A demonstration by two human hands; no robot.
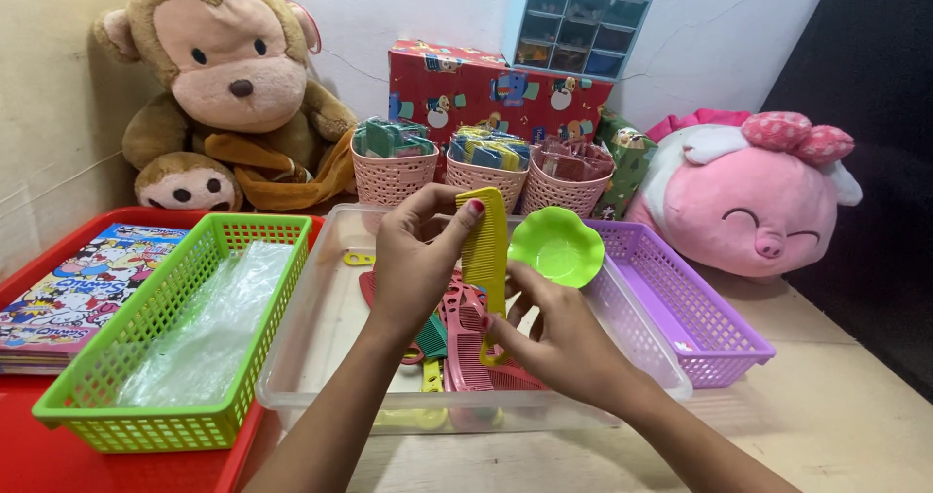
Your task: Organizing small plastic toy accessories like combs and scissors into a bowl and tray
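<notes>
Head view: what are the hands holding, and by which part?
A yellow comb, upright over the clear bin: left hand pinches its top end, right hand grips its lower end.

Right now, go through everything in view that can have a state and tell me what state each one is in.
Yellow comb: upright, held at both ends.
Left hand: gripping the comb's top.
Right hand: pinching the comb's lower end.
Clear plastic tub: open, holds combs.
Green basket: holds clear plastic bags.
Purple basket: open, nearly bare.
Green bowl: tilted on the purple basket's edge.
Three pink baskets: full.
</notes>
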